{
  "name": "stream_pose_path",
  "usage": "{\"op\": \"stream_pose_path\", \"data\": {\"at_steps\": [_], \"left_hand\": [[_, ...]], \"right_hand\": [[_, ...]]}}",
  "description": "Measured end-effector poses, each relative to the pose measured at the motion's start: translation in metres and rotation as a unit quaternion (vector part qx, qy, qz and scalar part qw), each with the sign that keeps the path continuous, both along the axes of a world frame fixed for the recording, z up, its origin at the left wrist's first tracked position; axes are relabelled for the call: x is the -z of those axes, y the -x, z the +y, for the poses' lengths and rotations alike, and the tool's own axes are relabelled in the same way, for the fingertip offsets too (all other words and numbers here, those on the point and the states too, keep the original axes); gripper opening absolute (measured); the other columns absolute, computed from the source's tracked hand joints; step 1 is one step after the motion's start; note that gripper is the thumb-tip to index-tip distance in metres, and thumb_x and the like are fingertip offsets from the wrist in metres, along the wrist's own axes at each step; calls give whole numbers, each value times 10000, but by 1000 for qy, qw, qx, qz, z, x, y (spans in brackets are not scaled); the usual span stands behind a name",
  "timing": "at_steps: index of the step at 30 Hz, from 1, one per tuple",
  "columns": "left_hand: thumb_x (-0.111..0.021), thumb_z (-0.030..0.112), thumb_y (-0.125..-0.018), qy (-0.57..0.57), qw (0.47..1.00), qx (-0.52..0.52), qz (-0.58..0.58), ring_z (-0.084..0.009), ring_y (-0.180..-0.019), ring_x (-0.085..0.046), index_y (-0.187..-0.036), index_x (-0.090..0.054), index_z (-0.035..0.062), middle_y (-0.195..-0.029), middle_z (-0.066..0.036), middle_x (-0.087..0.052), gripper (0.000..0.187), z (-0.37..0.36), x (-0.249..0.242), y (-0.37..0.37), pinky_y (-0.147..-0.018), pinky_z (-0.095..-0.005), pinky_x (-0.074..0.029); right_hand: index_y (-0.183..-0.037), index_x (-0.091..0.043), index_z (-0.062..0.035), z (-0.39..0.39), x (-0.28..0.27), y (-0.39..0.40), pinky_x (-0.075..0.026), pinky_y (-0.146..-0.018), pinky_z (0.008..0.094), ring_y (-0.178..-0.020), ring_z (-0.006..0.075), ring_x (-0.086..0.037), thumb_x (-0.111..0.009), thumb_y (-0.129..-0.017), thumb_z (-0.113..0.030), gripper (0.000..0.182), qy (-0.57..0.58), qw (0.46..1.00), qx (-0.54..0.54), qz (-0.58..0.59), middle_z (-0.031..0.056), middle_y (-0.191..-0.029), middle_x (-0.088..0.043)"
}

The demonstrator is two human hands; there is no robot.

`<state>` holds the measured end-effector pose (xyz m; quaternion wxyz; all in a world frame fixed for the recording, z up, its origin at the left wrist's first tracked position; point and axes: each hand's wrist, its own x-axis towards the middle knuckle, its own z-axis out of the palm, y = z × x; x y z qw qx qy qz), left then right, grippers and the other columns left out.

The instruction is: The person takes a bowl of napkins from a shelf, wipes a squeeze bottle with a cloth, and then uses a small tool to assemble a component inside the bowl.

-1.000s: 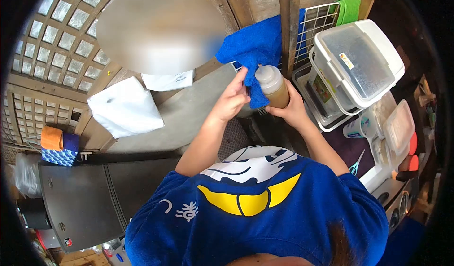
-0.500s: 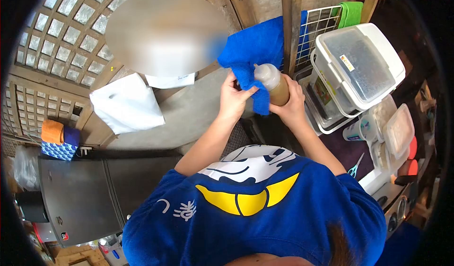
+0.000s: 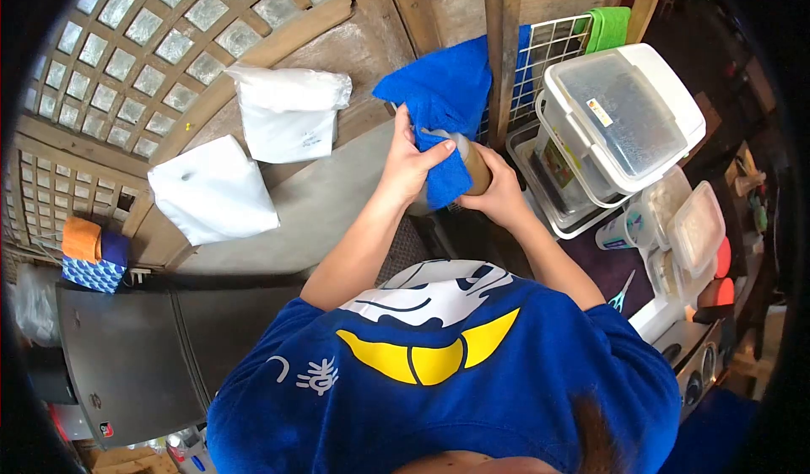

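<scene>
My left hand (image 3: 411, 164) grips the lower part of a blue towel (image 3: 451, 78) and presses it over the top of a bottle. The towel's upper part spreads toward the wooden post. My right hand (image 3: 498, 189) is wrapped round the bottle (image 3: 474, 167), which has a translucent top and brownish contents. The bottle leans toward my left hand, and the towel now hides most of its cap.
White lidded containers (image 3: 620, 120) stand at the right, by a wire rack (image 3: 548, 52) with a green cloth (image 3: 609, 29). Scissors (image 3: 623, 293) lie near plastic tubs (image 3: 696, 229). White plastic bags (image 3: 215, 189) hang left; a dark refrigerator (image 3: 126, 356) stands below them.
The towel in my left hand has moved onto the bottle's top, covering much of it. Both hands and the bottle have shifted slightly left in view, as has the whole scene.
</scene>
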<state>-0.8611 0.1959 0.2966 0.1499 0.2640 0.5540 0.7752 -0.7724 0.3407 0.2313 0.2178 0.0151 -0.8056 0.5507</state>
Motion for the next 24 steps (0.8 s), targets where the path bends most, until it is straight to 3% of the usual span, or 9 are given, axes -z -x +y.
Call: {"op": "stream_pose_path", "data": {"at_steps": [3, 5, 10, 12, 14, 17, 21, 23, 24], "left_hand": [[-780, 31, -729, 100, 990, -64, 72, -244, -1278, -392, -1468, -174, 28, -1383, -131, -396, 955, -3, 5, 6, -1069, -367, -335], [-819, 138, -709, 136, 972, -72, 176, -264, -1333, -321, -1495, -109, 21, -1457, -144, -297, 1066, -15, 33, 29, -1101, -377, -289], [-808, 138, -683, 76, 991, 14, 107, -274, -1348, -313, -1513, -37, 53, -1479, -139, -269, 1135, -28, 41, 40, -1104, -408, -285], [-797, 89, -647, -1, 997, 77, -3, -284, -1330, -356, -1515, -84, 82, -1456, -129, -323, 1123, -30, 37, 41, -1098, -408, -310], [-671, 35, -689, -64, 985, 144, -69, -298, -1277, -431, -1504, -182, 116, -1385, -126, -423, 953, -30, 28, 38, -1083, -417, -349], [-518, 12, -746, -116, 971, 153, -140, -307, -1222, -469, -1464, -281, 112, -1325, -139, -473, 763, -36, 44, 48, -1065, -423, -364], [-501, 37, -803, -9, 996, -3, -84, -251, -1158, -475, -1395, -328, 109, -1309, -140, -466, 621, -56, 94, 51, -1025, -365, -334], [-509, 63, -811, 129, 977, -144, -88, -192, -1112, -489, -1356, -343, 108, -1298, -117, -460, 571, -80, 130, 35, -934, -313, -396], [-521, 82, -828, 163, 976, -111, -90, -169, -1045, -510, -1325, -363, 97, -1259, -111, -484, 521, -95, 154, 23, -859, -287, -419]], "right_hand": [[-1257, -540, 8, 7, -2, 0, -446, -985, 370, -1104, 265, -593, -858, -516, -243, 844, 60, 996, -61, -31, 161, -1225, -601], [-1277, -532, 4, 13, -5, 0, -448, -977, 370, -1119, 228, -573, -884, -544, -257, 854, -4, 995, -96, -37, 136, -1236, -593], [-1284, -505, 8, 17, -7, 1, -444, -954, 342, -1061, 198, -574, -863, -606, -242, 806, 86, 976, -183, -83, 117, -1172, -617], [-1316, -476, 11, 12, -2, 0, -435, -950, 331, -1062, 196, -569, -861, -600, -236, 850, 132, 962, -212, -108, 111, -1161, -614], [-1328, -465, -14, 5, -2, -9, -428, -958, 335, -1079, 196, -556, -846, -631, -219, 821, 155, 963, -198, -99, 107, -1181, -601], [-1352, -435, -20, -13, -2, -43, -403, -1005, 346, -1142, 226, -538, -859, -618, -230, 873, 110, 989, -68, -76, 132, -1237, -573], [-1353, -418, -19, -37, 11, -97, -382, -1040, 363, -1196, 259, -515, -881, -597, -237, 913, 46, 996, 62, -33, 148, -1278, -542], [-1354, -414, -17, -58, 14, -134, -384, -1040, 365, -1194, 257, -521, -887, -590, -239, 926, 43, 989, 135, -42, 149, -1273, -548], [-1355, -413, -16, -70, 14, -156, -386, -1039, 365, -1190, 256, -525, -890, -588, -240, 930, 60, 982, 172, -52, 149, -1268, -553]]}}
